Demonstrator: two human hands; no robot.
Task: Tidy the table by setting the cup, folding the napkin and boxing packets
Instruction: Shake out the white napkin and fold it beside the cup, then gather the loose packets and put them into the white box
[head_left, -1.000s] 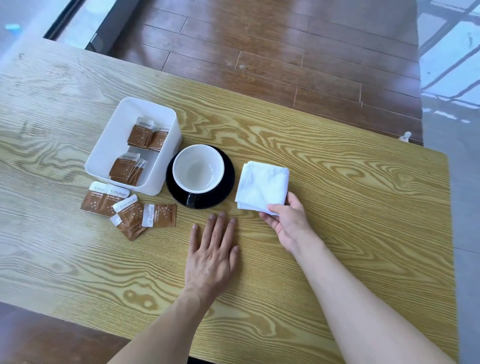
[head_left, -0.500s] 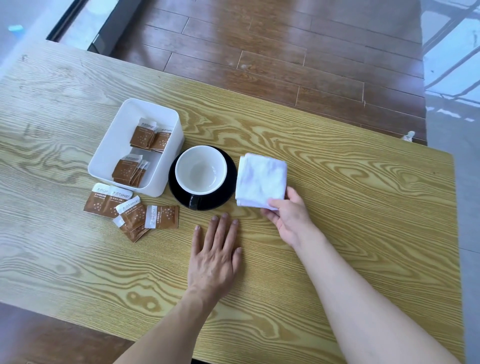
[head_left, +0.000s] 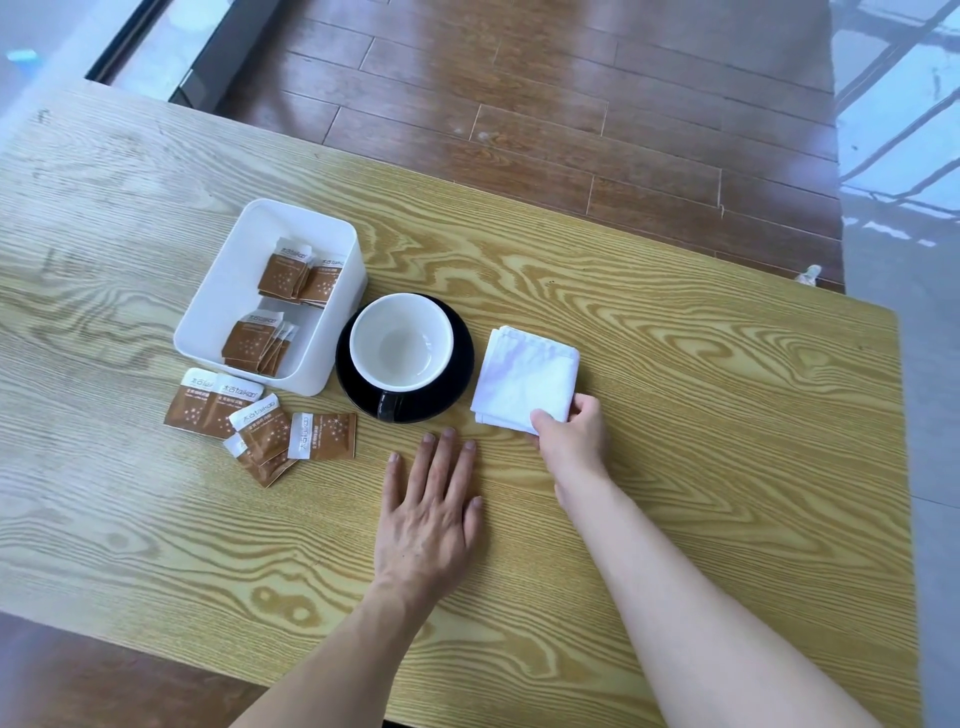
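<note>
A white cup (head_left: 401, 340) stands upright on a black saucer (head_left: 456, 374) at the middle of the wooden table (head_left: 675, 415). Just right of the saucer lies a folded white napkin (head_left: 522, 376); my right hand (head_left: 571, 434) pinches its near right corner. My left hand (head_left: 431, 504) rests flat on the table, fingers spread, below the saucer. A white box (head_left: 234, 291) left of the cup holds several brown packets (head_left: 291, 275). Several more brown packets (head_left: 260, 421) lie loose on the table in front of the box.
The table's far edge runs diagonally, with brown wooden floor (head_left: 519, 104) beyond it. The right edge of the table lies near a grey floor strip (head_left: 924, 415). A bare stretch of tabletop spreads to the right of the napkin.
My right hand has slid the napkin slightly left, closer to the saucer, and squared it up. My left hand has stayed flat in place.
</note>
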